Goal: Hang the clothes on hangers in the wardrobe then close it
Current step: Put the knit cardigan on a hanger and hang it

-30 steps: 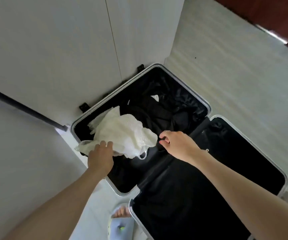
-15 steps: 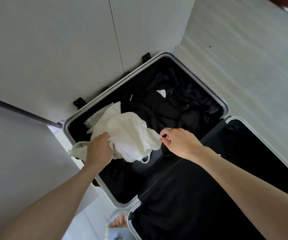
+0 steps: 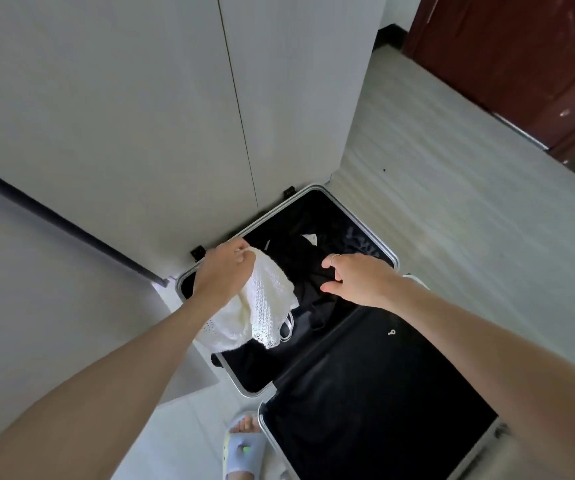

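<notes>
An open suitcase (image 3: 392,258) lies on the pale floor (image 3: 469,216).

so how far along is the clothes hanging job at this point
Early. Nothing looks hung yet: the wardrobe doors are shut and no hanger is in view. In hand: the left hand grips the white top, lifted above the open suitcase, while the right hand hovers open. Left: the black clothes in the suitcase, all the hanging, then closing up.

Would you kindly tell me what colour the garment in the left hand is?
White, an openwork knit garment, clearest in the head view.
</notes>
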Tool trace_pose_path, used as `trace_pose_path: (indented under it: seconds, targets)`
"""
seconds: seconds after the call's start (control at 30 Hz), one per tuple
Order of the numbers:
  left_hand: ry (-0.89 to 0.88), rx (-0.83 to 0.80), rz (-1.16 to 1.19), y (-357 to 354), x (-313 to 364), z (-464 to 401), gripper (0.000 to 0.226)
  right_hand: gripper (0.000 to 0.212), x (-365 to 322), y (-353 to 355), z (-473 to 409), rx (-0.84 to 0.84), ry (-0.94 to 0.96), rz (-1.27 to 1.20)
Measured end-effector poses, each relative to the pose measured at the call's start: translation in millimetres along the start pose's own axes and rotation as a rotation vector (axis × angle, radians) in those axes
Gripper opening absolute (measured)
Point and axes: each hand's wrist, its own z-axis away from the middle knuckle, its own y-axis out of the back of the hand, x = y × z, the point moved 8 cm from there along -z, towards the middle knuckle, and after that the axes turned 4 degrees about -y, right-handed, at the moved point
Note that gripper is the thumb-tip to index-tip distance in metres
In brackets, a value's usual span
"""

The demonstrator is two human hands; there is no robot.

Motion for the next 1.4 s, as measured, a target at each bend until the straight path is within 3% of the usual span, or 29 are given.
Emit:
trace_pose_path:
  seconds: [0.17,0.43,0.5,0.57,0.7,0.9,1.03,1.2,1.4]
  targets:
    - [-0.076,0.106,0.181,82,89,44,0.032,0.061,-27,65,69,0.032,0.033,0.013]
    - [-0.283,0.199,0.294,222,235,148,0.026,0.078,-101,188,204,0.167,0.171,-0.194]
    - [-0.346,0.200,0.261,245,266,165,0.020,0.066,-117,211,225,0.173,0.182,-0.274]
    - [-0.393,0.205,0.231,274,291,191,0.020,0.022,-131,233,253,0.180,0.146,-0.272]
    - [-0.469,0.136,0.083,314,316,239,0.022,0.020,-153,265,315,0.125,0.073,-0.176]
    - [-0.525,-0.019,0.047,355,307,311,0.024,0.038,-191,262,395,-0.098,0.062,-0.326]
    - [-0.519,-0.063,0.049,399,264,365,0.024,0.057,-245,246,439,-0.063,0.028,-0.291]
    - [-0.479,0.081,0.086,474,197,402,0.027,0.051,-340,236,478,-0.007,0.150,-0.302]
    - [-0.443,0.311,0.055,571,102,442,0.029,0.078,-467,229,492,0.089,0.304,-0.254]
